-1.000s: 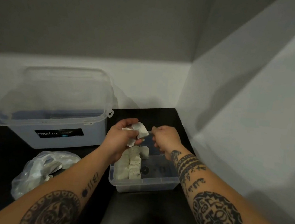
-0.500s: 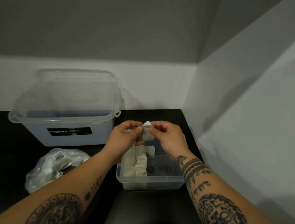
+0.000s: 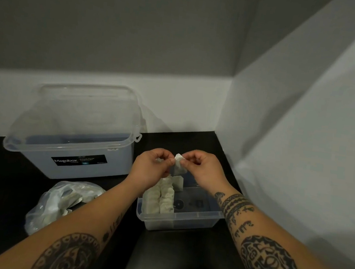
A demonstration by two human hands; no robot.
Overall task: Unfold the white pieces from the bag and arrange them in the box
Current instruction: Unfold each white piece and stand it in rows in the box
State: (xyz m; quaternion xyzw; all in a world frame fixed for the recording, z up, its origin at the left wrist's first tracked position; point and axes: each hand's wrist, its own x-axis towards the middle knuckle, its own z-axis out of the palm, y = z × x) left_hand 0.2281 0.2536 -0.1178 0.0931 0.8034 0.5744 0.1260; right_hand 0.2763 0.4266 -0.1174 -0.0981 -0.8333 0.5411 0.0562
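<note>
A small white piece [image 3: 178, 165] hangs between my two hands above the small clear box [image 3: 184, 220]. My left hand [image 3: 151, 168] pinches its left edge with curled fingers. My right hand [image 3: 202, 167] pinches its top right edge. Inside the box, two rows of white pieces [image 3: 160, 200] stand packed along the left side, with one more piece behind them. The right half of the box shows its bare bottom. A crumpled clear plastic bag [image 3: 58, 201] holding more white pieces lies on the dark surface to the left, partly behind my left forearm.
A large clear lidded Megabox container [image 3: 75, 145] stands at the back left against the wall. White walls close the corner behind and to the right. The dark tabletop [image 3: 1, 180] stretches to the left of the bag.
Both hands have come together on the white piece and lifted it slightly; my right hand moved from beside it to pinching its top edge. The view shifted a little to the right.
</note>
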